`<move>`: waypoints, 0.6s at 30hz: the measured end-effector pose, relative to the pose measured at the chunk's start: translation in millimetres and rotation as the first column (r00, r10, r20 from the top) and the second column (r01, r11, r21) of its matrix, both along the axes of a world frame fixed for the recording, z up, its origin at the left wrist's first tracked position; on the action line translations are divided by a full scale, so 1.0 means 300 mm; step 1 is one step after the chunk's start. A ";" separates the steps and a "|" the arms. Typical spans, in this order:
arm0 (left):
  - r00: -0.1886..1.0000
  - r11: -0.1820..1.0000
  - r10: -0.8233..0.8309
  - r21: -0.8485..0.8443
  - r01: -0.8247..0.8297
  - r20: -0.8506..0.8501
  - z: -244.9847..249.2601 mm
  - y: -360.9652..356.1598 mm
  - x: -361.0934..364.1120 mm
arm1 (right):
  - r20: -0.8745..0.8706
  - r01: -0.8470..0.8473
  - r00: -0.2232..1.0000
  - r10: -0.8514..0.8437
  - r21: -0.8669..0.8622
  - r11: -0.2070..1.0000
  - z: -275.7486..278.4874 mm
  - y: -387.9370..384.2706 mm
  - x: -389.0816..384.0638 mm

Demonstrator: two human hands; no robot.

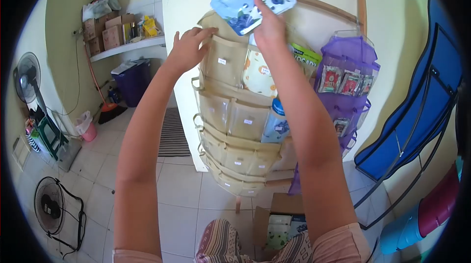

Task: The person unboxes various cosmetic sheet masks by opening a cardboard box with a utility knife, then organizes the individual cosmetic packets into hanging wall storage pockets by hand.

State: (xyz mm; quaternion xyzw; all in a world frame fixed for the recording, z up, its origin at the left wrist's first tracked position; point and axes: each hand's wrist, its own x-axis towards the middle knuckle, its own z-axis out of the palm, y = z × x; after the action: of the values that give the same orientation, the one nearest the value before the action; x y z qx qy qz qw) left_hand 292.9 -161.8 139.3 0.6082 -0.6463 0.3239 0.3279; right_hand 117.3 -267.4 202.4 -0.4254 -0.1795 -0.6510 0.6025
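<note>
My right hand (271, 27) grips a light blue packet (252, 0) with blueberry pictures, thumb on its front, above the beige hanging organizer (221, 69). At the organizer's upper left pocket, my left hand (189, 49) has its fingers spread, with fingertips at the pocket's top edge. The top middle pocket holds a white and orange patterned packet (257, 74). A green avocado packet (305, 56) shows right of my right forearm. One row down, a blue packet (275, 128) sits in a pocket.
A purple organizer (338, 101) with small red packets hangs at the right. An open cardboard box (262, 228) with packets stands on the floor near my knees. Farther right leans a blue folded board (417, 96). Fans (49, 206) stand at the left.
</note>
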 end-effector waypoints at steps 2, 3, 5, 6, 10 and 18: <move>0.990 0.999 0.038 -0.017 -0.036 0.135 0.023 0.016 0.019 | -0.092 0.100 0.990 -0.108 -0.091 0.991 -0.009 -0.026 0.029; 0.978 0.998 0.058 -0.022 -0.055 0.199 0.029 0.028 0.032 | -0.137 0.144 0.977 -0.162 -0.135 0.980 -0.019 -0.039 0.042; 0.981 0.999 -0.021 -0.022 0.026 0.193 0.053 0.051 0.079 | -0.263 0.236 0.918 -0.297 -0.241 0.941 -0.013 -0.057 0.001; 0.980 0.998 -0.064 -0.017 0.068 0.187 0.063 0.053 0.093 | -0.316 0.237 0.892 -0.323 -0.279 0.930 -0.006 -0.057 -0.036; 0.989 0.995 -0.095 0.019 0.093 0.112 0.082 0.055 0.074 | -0.550 0.251 0.703 -0.451 -0.401 0.881 0.012 -0.037 -0.074; 0.980 0.983 -0.186 -0.025 0.184 -0.069 0.075 0.058 0.041 | -0.469 0.283 0.697 -0.543 -0.515 0.809 0.072 -0.089 -0.045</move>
State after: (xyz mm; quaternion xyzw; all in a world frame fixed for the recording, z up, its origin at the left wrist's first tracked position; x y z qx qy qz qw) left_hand 305.1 -144.4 161.8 0.5534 -0.6850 0.2764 0.3850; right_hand 104.0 -294.0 224.0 -0.7522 -0.0084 -0.5521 0.3596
